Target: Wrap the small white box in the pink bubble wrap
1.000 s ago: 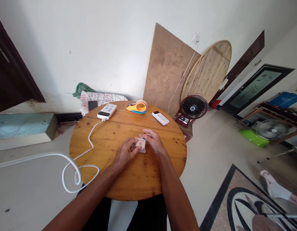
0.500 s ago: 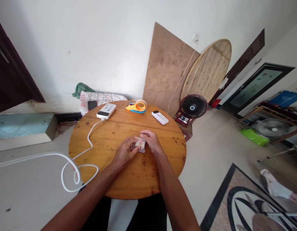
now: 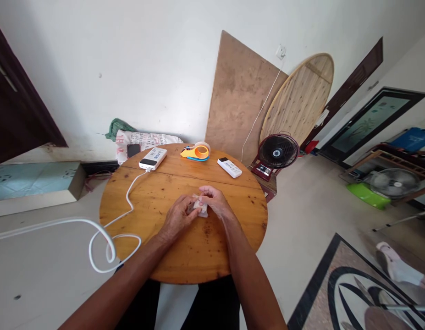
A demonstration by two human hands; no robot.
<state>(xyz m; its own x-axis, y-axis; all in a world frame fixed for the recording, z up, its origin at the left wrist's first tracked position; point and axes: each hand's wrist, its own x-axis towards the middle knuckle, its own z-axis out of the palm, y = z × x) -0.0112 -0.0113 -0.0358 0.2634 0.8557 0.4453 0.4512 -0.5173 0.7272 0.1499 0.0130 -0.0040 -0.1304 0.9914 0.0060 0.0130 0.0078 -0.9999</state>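
A small whitish packet (image 3: pixel 202 211) lies on the round wooden table (image 3: pixel 136 238) between both hands. It looks boxy, and fingers hide much of it. My left hand (image 3: pixel 179 213) grips the packet from the left, its thumb along the near side. Over the packet's top and right side, my right hand (image 3: pixel 215 200) is closed with thumb and fingertips pinching at its upper edge. Whether a loose flap or film sits in that pinch is too small to make out.
Toward the table's far side are a white power bank (image 3: pixel 153 158) with a white cable (image 3: pixel 129 192), an orange-and-blue tape dispenser (image 3: pixel 195 152) and a second white power bank (image 3: pixel 229 167). A fan (image 3: pixel 278 151) stands beyond the right edge. A person's foot (image 3: pixel 387 259) shows at lower right.
My right thumb and fingers have shifted slightly left over the packet's top, covering the reddish print seen before. My left hand keeps its grip. The view has moved slightly.
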